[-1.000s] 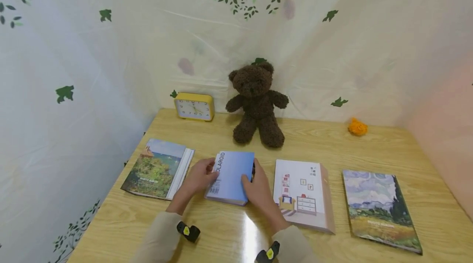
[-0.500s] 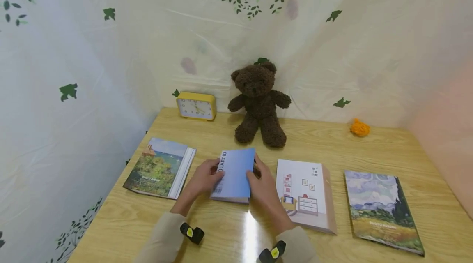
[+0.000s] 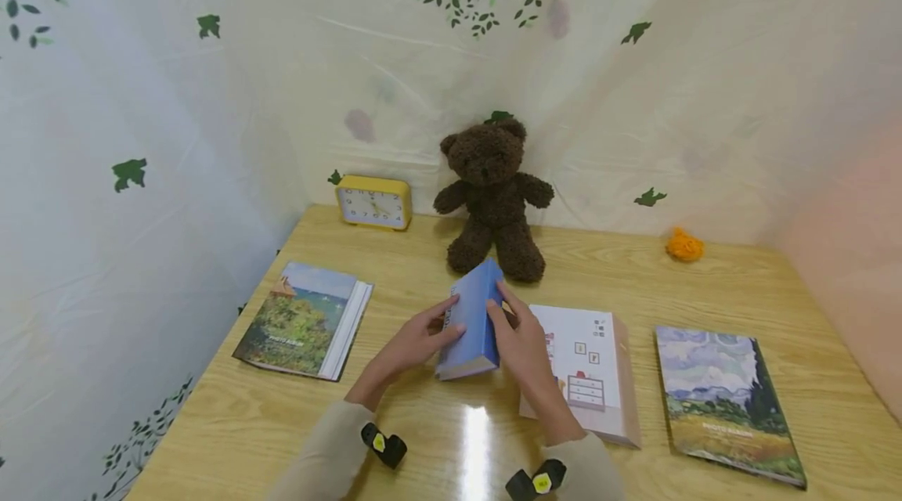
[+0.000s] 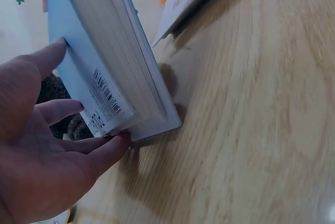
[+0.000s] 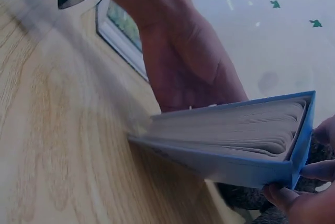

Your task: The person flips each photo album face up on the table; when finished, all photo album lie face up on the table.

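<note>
Blue book (image 3: 474, 319) gripped at a tilt in front of the teddy bear (image 3: 493, 200)

The left hand (image 3: 416, 344) holds the book along one side, with its thumb and a finger on the cover that bears the barcode (image 4: 107, 90) and other fingertips at the edge; the right hand (image 3: 523, 344) grips the opposite side, thumb against the darker blue spine (image 3: 493, 340). The book is tilted up between the two hands, over the middle of the desk (image 3: 606, 266); the edges of its pages (image 5: 225, 135) face the wrists, and whether its lower edge touches the desk is hard to tell.

A photo album (image 3: 299, 321) with a seaside picture lies to the left, apart from the hands; a white book (image 3: 599, 376) showing a chest of drawers lies to the right, partly hidden behind the right hand and forearm; farther right lies a second album (image 3: 726, 407) with a field and dark trees on its front.

The brown bear sits at the back against a leaf-printed cloth (image 3: 282, 94); a yellow clock (image 3: 373, 203) stands near it on the left; a small orange object (image 3: 684, 245) lies well to its right. Both sleeves (image 3: 324, 446) are beige, with a black band (image 3: 384, 446) at each wrist.
</note>
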The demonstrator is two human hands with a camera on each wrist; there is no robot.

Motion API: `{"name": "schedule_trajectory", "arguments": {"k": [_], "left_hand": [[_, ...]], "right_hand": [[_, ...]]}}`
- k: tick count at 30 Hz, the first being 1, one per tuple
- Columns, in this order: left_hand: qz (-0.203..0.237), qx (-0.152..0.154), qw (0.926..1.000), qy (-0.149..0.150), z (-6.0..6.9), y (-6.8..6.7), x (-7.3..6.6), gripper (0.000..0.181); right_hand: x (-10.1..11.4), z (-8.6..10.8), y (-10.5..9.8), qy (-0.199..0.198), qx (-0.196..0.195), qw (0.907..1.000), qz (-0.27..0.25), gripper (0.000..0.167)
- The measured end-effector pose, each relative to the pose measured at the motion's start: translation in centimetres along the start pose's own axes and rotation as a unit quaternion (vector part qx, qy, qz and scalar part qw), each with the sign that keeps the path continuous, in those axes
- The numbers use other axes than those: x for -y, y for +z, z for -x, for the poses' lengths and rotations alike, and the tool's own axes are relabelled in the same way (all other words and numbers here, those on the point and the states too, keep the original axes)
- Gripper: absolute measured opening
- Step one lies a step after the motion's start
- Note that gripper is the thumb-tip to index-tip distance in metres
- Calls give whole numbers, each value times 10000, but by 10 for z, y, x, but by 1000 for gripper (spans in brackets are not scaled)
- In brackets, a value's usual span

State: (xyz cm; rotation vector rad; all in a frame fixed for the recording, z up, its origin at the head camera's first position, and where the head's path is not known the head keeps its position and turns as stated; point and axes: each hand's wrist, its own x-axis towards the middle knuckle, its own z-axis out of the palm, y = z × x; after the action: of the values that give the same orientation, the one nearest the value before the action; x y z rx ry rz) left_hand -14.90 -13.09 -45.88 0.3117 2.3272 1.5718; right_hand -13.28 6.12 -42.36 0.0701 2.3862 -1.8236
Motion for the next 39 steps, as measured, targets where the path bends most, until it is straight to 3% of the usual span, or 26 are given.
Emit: {"name": "schedule_trajectory", "arguments": {"k": [5, 14, 23, 32, 39], "left_hand": [[-21, 38, 10000, 59, 0, 0, -6, 63], [-63, -116, 9987, 497, 7, -16, -24, 54], [-266, -588, 9932, 968, 16, -30, -38, 52], [-974, -1063, 9882, 526, 16, -43, -40, 50], [-1882, -1649, 9678, 282, 18, -51, -35, 55]], "right_hand": [[3, 0, 1, -158, -26, 9997, -200, 51], [9, -1, 18, -632, -34, 9975, -324, 58], [15, -4, 37, -975, 181, 9933, -594, 59], [4, -7, 52, -991, 220, 9947, 137, 52], [-19, -9, 63, -1108, 618, 9895, 693, 49]]}}
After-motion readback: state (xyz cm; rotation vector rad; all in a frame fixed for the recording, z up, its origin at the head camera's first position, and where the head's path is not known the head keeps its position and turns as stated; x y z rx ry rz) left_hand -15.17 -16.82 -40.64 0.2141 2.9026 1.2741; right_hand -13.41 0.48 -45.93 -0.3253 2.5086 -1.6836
